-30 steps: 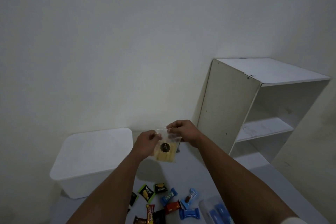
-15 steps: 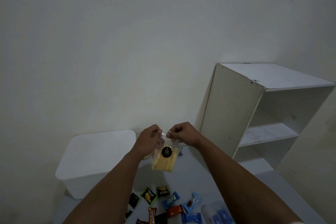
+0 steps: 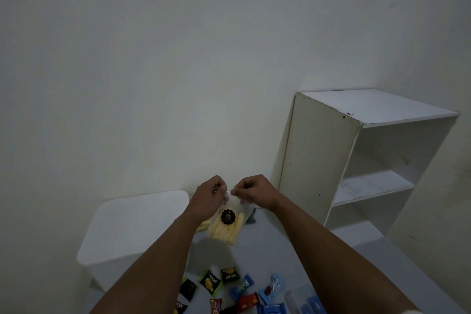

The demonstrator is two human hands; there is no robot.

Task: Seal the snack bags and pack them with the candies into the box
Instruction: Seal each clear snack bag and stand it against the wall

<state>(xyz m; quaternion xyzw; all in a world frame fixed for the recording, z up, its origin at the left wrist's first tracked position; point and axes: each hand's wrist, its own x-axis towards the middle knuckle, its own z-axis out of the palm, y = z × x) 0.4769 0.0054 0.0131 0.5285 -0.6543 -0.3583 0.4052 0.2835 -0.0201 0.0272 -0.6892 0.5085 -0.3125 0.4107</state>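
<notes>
A clear snack bag (image 3: 226, 224) of yellow sticks with a round black label hangs in the air above the table. My left hand (image 3: 210, 195) pinches its top edge on the left, and my right hand (image 3: 253, 191) pinches the top edge on the right, fingertips almost meeting. Another yellow snack bag (image 3: 204, 225) peeks out behind my left wrist. Several wrapped candies (image 3: 230, 288) in black, green, blue and red lie scattered on the table below my arms. The white lidded box (image 3: 135, 232) stands at the left.
A white open shelf unit (image 3: 356, 160) stands on the right against the wall. A clear container with blue packets (image 3: 307, 303) sits at the bottom right edge. A small dark object (image 3: 251, 218) lies behind the held bag.
My two hands have drawn closer together along the bag's top edge, and the bag has tilted a little. The camera view has shifted slightly.
</notes>
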